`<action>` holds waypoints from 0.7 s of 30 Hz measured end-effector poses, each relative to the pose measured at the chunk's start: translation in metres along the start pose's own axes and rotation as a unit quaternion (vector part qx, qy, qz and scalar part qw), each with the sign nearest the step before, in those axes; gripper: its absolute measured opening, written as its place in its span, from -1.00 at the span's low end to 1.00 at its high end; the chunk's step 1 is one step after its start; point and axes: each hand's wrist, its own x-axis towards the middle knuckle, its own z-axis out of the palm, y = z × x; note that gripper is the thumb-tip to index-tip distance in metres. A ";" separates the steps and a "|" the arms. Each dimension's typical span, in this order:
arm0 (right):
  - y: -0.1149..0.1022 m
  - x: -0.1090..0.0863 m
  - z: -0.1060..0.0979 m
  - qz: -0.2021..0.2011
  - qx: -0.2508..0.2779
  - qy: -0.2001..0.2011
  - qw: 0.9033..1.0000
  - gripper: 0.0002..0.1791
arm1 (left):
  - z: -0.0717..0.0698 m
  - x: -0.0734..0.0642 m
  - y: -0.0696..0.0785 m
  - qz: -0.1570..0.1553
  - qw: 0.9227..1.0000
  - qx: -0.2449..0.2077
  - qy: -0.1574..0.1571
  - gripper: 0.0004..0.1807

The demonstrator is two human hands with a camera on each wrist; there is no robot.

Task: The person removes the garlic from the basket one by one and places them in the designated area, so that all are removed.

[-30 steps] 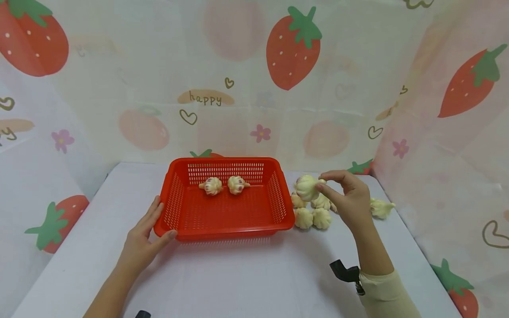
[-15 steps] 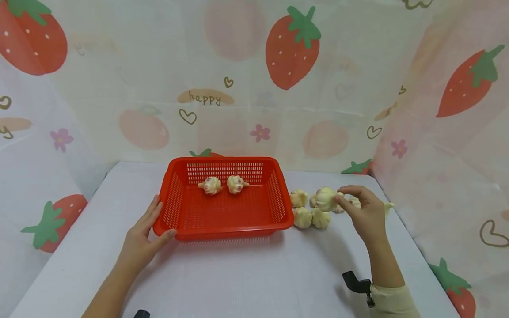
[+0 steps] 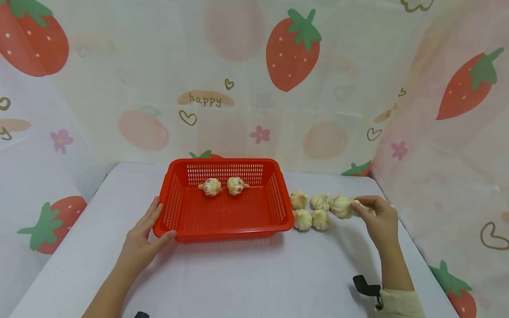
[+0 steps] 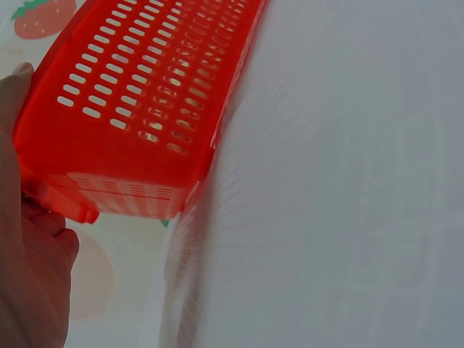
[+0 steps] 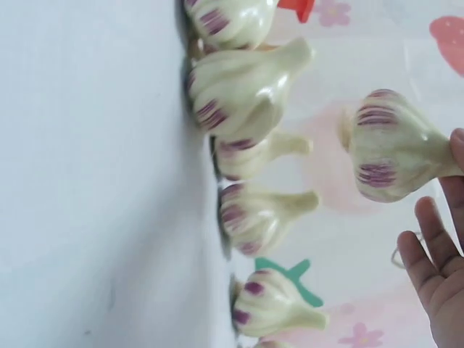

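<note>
My right hand (image 3: 377, 218) pinches a garlic bulb (image 3: 341, 207) by its stem at the right of the head view. The right wrist view has this purple-streaked garlic bulb (image 5: 395, 148) raised off the table, root end pointing away from the fingers. A red plastic basket (image 3: 234, 233) with slotted walls stands in the middle, two garlic bulbs (image 3: 212, 187) lying near its back wall. At the basket's left front corner my left hand (image 3: 139, 243) grips the rim, thumb on the front and fingers along the side. In the left wrist view its fingers (image 4: 51, 225) curl below the rim.
Several more garlic bulbs (image 3: 303, 219) lie in a cluster right of the basket, with others partly hidden behind my right hand. The white-covered table (image 3: 254, 278) meets strawberry-print cloth walls (image 3: 238, 110) at the back and sides.
My right hand has carried the pinched garlic bulb rightward and down, away from the basket and past the cluster. My left hand and the basket have stayed in place.
</note>
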 end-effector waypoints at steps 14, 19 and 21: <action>0.035 -0.006 -0.007 0.090 0.020 -0.036 0.995 -0.63 | 0.004 -0.001 -0.004 -0.005 1.000 0.007 0.000 -0.03; 0.040 -0.007 -0.003 0.093 0.026 -0.037 0.995 -0.53 | 0.002 -0.001 -0.003 -0.004 1.000 0.008 0.002 -0.03; 0.043 -0.007 -0.003 0.100 0.018 -0.036 0.994 -0.52 | 0.002 -0.001 -0.002 -0.004 1.000 0.006 0.002 -0.03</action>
